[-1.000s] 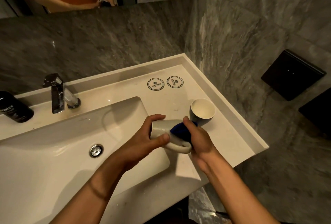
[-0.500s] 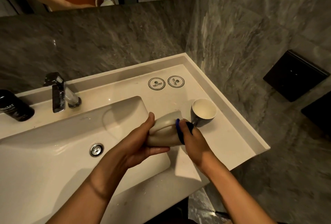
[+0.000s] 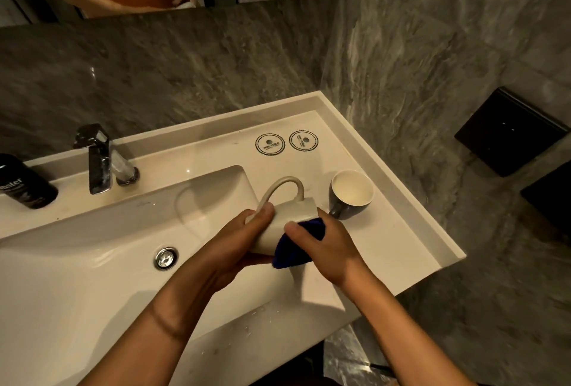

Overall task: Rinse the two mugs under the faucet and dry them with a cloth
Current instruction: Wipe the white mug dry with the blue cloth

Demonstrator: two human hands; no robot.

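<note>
My left hand [image 3: 234, 243] grips a cream mug [image 3: 289, 215] lying on its side over the right end of the basin, its handle arching up and away. Against the mug's right side my right hand [image 3: 327, 246] presses a dark blue cloth [image 3: 293, 249]. A second mug [image 3: 350, 194], dark outside and white inside, stands upright on the counter just right of my hands. The chrome faucet [image 3: 102, 160] stands at the back left, with no water visibly running.
The white sink [image 3: 92, 262] has a round metal drain [image 3: 166, 258]. A black bottle [image 3: 23, 183] stands at the far left of the counter. Two round coasters [image 3: 285, 142] lie at the back right. Grey stone walls close off the back and right.
I have turned the cream mug in my left hand, so its handle now points up and away. The blue cloth has slid round to the mug's near right side.
</note>
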